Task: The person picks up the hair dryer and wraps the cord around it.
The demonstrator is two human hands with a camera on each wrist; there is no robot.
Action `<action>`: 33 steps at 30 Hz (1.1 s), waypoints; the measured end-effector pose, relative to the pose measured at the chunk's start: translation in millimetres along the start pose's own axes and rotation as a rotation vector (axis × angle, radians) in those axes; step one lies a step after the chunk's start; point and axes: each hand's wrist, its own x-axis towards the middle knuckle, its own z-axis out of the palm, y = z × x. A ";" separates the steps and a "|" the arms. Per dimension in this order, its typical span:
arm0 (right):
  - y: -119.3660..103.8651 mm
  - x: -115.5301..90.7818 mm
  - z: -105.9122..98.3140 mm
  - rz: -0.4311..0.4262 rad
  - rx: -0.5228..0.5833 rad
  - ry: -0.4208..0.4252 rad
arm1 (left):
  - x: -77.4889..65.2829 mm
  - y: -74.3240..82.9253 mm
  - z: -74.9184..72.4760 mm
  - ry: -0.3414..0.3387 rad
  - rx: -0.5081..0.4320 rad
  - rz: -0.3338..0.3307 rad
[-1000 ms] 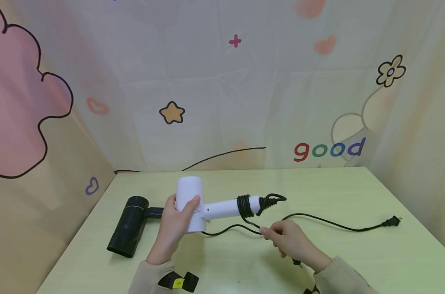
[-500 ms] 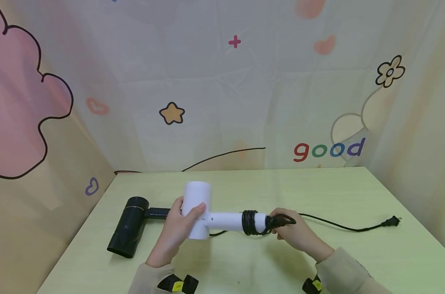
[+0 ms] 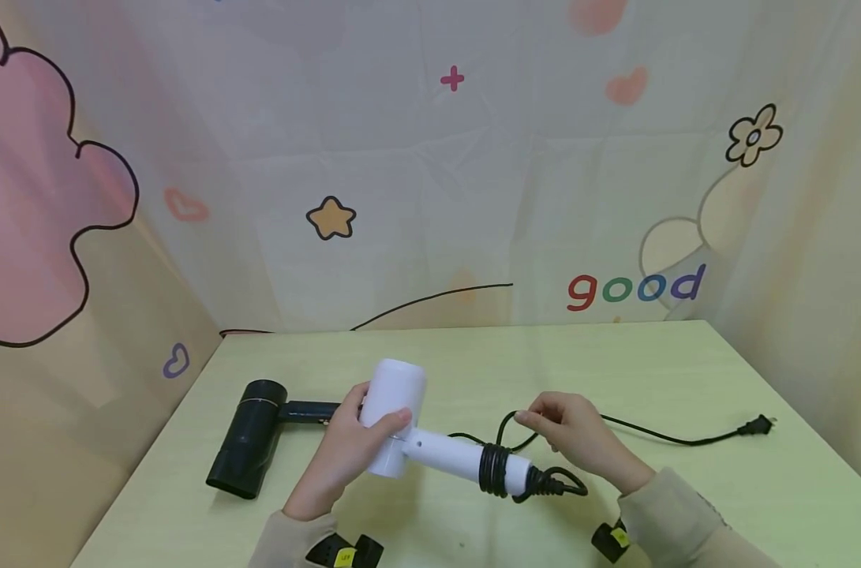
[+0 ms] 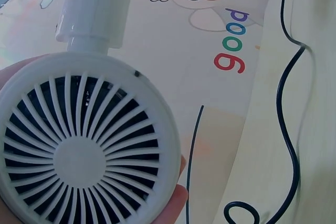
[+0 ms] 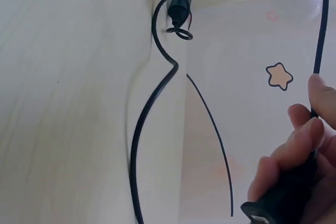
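Observation:
My left hand (image 3: 352, 450) grips the barrel of a white hair dryer (image 3: 394, 394), thumb across its near side. The dryer is held above the table, its handle pointing right and slightly down. Round the handle's end, several turns of black cord (image 3: 496, 471) are wound. Beyond the handle, my right hand (image 3: 579, 434) pinches the cord's free length, which runs from the windings to its fingertips. In the right wrist view, that cord (image 5: 321, 30) passes between thumb and fingers, and a black plug (image 5: 289, 198) sits under the curled fingers. The left wrist view shows the dryer's round grille (image 4: 79, 161).
A black hair dryer (image 3: 248, 438) lies at the table's left, its handle partly behind my left hand. Its cord (image 3: 664, 432) snakes right along the table to a two-pin plug (image 3: 755, 426). A printed curtain (image 3: 416, 173) hangs behind the table (image 3: 260, 544).
My right hand has carried the cord from the near side of the handle round behind it and up. The white hair dryer has shifted right and nearer, and its handle has tipped downward.

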 end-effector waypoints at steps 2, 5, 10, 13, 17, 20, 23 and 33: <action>-1.5 -0.2 -1.7 -0.024 -0.021 0.028 | -0.6 0.8 -0.2 0.000 0.009 0.001; -5.2 -1.0 -3.9 -0.042 -0.029 0.058 | -1.2 1.7 -0.5 0.001 0.023 0.008; -12.2 -3.2 -8.0 -0.064 -0.029 0.085 | -1.5 0.8 -0.2 0.012 0.057 0.024; -15.1 -3.9 -10.7 -0.085 -0.033 0.101 | -1.2 -0.2 0.4 0.024 0.084 0.028; -16.8 -3.7 -13.7 -0.099 -0.043 0.116 | -1.2 -1.1 1.8 0.042 0.122 0.024; -19.0 -3.4 -15.7 -0.103 -0.050 0.113 | -0.9 -1.5 2.8 0.052 0.156 0.020; -22.8 -3.3 -17.3 -0.104 -0.050 0.107 | -0.1 -2.3 3.8 0.059 0.190 0.021; -35.9 -6.8 -20.0 -0.097 -0.042 0.099 | 0.6 -3.7 8.1 0.098 0.265 0.051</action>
